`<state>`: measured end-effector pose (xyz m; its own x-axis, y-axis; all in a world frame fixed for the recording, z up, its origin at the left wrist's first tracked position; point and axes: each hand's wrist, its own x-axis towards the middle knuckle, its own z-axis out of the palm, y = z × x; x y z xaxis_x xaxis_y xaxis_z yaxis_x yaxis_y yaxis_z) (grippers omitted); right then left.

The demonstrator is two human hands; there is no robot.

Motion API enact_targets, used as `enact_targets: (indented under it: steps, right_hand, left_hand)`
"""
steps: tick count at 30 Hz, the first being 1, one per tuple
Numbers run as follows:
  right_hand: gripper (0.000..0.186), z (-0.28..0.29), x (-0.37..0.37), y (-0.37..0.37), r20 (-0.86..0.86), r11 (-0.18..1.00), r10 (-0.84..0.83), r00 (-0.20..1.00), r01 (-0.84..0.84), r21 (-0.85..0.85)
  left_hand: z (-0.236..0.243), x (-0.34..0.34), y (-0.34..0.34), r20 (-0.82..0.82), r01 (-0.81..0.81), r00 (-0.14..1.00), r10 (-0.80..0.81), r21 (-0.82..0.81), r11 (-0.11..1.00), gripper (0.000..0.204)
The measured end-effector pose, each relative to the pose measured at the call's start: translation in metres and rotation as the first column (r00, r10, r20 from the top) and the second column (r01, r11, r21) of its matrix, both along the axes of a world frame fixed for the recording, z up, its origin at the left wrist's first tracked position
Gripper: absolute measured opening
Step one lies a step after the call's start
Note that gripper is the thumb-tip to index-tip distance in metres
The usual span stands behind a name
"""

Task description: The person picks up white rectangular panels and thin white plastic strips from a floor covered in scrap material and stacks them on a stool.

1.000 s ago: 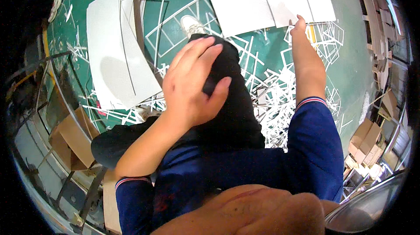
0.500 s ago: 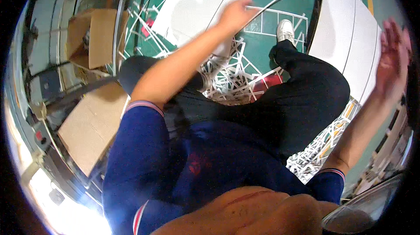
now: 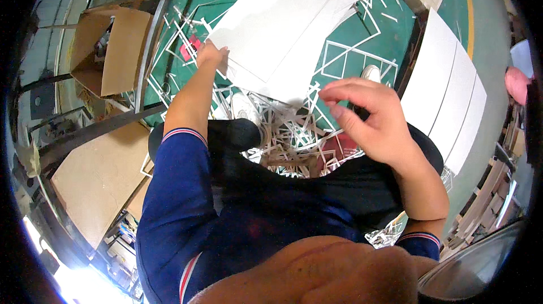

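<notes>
Sheet [image 3: 277,26] in left fingers [image 3: 217,53], illegible print [image 3: 349,151] on red piece [image 3: 334,149]

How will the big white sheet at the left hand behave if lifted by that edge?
The white sheet looks broad and thin-edged, so it would probably flex or sag if the left hand raised one edge. That thinness suggests it's fairly light for its size. Loose white strips crowd its near end, so it may snag some.

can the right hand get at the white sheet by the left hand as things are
Probably yes: the right hand looks empty and points toward the near end of the white sheet, and nothing visible stands between them. Depth is hard to judge from one view.
</notes>
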<state>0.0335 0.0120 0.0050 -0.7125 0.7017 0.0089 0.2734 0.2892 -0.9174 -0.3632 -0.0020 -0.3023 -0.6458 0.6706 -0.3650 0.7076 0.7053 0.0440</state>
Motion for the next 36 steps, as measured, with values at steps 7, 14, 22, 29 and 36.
enact_targets:
  steps: [7,14,22,29,36]
  right_hand:
    - [0.016,0.006,-0.026,0.019,0.018,0.992,0.111,0.994,-0.112,0.058]
    - [0.018,0.005,-0.022,0.024,0.003,0.99,0.093,0.996,-0.093,0.108]
    - [0.014,0.006,-0.02,0.014,0.063,0.97,0.122,0.991,-0.132,0.205]
    - [0.015,0.002,-0.017,-0.005,0.006,0.966,0.167,0.986,-0.165,0.201]
    - [0.021,0.0,-0.003,-0.004,0.105,0.948,0.215,0.971,-0.233,0.217]
  left_hand:
    - [0.005,0.013,0.043,0.076,0.036,0.996,-0.036,0.0,0.999,0.083]
    - [0.023,0.031,0.055,-0.013,0.043,0.999,-0.047,-0.222,0.974,0.075]
    - [0.009,0.032,0.022,0.052,0.316,0.944,-0.326,-0.428,0.847,0.038]
    - [-0.013,0.019,0.013,0.125,-0.084,0.984,0.124,-0.283,0.955,0.049]
    - [-0.031,0.005,0.003,0.13,-0.007,0.99,0.051,-0.317,0.948,0.051]
